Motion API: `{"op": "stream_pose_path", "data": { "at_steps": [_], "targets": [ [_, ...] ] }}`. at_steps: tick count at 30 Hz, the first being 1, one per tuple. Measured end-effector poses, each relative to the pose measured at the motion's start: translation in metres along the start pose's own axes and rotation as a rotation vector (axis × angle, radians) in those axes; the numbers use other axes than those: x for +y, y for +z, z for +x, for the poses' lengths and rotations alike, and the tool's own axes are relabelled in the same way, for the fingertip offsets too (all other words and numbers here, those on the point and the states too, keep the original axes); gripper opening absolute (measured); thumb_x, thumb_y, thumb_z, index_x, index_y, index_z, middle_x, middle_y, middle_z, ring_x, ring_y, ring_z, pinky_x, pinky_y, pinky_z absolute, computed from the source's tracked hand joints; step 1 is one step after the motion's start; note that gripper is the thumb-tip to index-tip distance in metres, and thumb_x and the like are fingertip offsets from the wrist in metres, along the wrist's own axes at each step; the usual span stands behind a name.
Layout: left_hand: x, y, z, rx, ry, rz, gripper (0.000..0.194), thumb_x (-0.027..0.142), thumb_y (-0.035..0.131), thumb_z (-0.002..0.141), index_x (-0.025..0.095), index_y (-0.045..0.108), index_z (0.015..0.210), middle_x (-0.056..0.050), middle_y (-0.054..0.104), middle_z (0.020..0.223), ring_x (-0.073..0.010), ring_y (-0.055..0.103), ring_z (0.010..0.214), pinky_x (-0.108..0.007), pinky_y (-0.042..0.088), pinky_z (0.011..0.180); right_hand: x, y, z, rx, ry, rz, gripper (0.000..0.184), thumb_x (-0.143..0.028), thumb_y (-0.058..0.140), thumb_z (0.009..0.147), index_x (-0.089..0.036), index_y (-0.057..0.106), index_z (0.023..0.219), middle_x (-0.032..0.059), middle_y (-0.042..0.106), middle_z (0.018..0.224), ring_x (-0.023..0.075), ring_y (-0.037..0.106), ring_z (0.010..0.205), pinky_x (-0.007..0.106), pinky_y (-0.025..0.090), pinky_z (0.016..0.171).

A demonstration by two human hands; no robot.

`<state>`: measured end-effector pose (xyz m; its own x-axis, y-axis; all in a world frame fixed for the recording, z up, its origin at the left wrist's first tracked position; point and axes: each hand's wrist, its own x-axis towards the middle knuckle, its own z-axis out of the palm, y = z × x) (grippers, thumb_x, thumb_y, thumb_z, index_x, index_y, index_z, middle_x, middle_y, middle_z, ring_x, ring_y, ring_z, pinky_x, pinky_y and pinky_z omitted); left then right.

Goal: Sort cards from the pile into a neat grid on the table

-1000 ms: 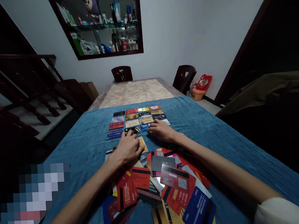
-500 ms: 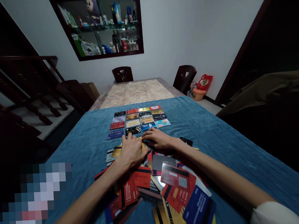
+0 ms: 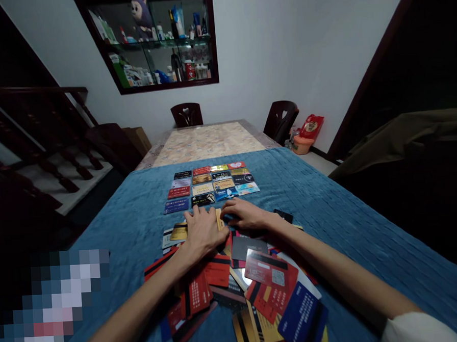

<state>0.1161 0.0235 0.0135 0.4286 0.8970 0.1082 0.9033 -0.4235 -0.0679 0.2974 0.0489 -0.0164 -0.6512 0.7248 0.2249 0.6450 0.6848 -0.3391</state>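
Observation:
A yellow-gold bank card (image 3: 219, 220) shows in a narrow strip between my two hands. My left hand (image 3: 203, 228) is bent over its left side, thumb below and fingers above, hiding most of it. From the right, my right hand (image 3: 244, 213) reaches in with curled fingers, its fingertips at the card's right edge. Beneath and nearer me spreads a loose pile of bank cards, among them a grey card (image 3: 250, 249), a red card (image 3: 272, 273) and a blue card (image 3: 303, 317). Beyond my fingers, several cards lie in rows, with a black card (image 3: 203, 200) and a dark blue card (image 3: 176, 206) closest.
A blue cloth (image 3: 351, 246) covers the near part of the table, whose patterned far top (image 3: 211, 139) shows beyond it. Chairs (image 3: 281, 119) stand around the table. A stair railing (image 3: 33, 92) is at left, and a wall cabinet (image 3: 160, 42) holds bottles and a plush toy.
My right hand has shifted slightly right and down, and more of the yellow-gold card shows between the hands. My left hand stays nearly in place. The rows of cards look unchanged.

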Motion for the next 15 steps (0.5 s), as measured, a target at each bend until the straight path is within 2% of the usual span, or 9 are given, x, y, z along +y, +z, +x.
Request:
{"op": "stream_pose_path", "data": {
  "at_steps": [8,15],
  "targets": [
    [-0.0007,0.0073,0.0021,0.007,-0.027,-0.029,0.047,0.047,0.055,0.077,0.012,0.060,0.107,-0.021,0.065,0.103,-0.0392,0.054,0.103,-0.051,0.038,0.086,-0.0035,0.0012,-0.0019,0.038,0.054,-0.046,0.026,-0.012,0.068,0.081,-0.019,0.068,0.106,0.0069,0.062,0.099,0.0197,0.056,0.093,0.030,0.044,0.079],
    [-0.0039,0.0107,0.0052,-0.025,-0.006,-0.113,0.044,0.044,0.058,0.074,0.013,0.057,0.106,-0.018,0.063,0.105,-0.0368,0.053,0.105,-0.047,0.037,0.086,-0.0031,0.0025,-0.0043,0.100,0.034,-0.045,0.020,-0.020,0.061,0.090,-0.017,0.067,0.109,0.0089,0.061,0.103,0.0196,0.054,0.095,0.032,0.045,0.082]
  ]
}}
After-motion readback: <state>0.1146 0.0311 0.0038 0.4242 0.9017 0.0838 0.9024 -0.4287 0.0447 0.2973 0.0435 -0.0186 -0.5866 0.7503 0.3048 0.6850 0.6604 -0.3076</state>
